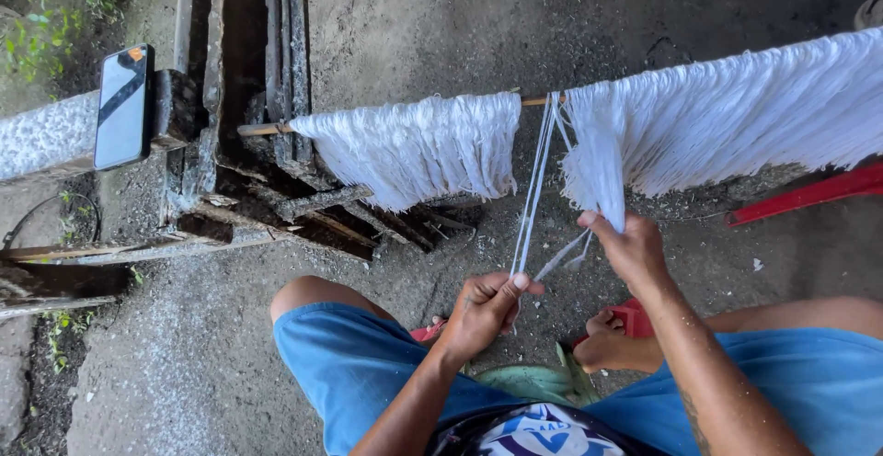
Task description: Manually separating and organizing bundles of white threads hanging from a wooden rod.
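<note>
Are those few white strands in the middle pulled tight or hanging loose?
Pulled tight: the strands run straight from the stick down into the left hand.

The white fibre curtain [736,111] is cut off by the right edge. The pole [538,100] is mostly hidden beneath it.

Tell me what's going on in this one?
A seated person in blue shorts is working on white threads hung over a horizontal stick. The left hand pinches a few strands pulled down from the gap between two hanging bunches. The right hand grips the lower edge of the right bunch. The left bunch hangs untouched. A phone is propped on a wooden frame at the left.
</note>
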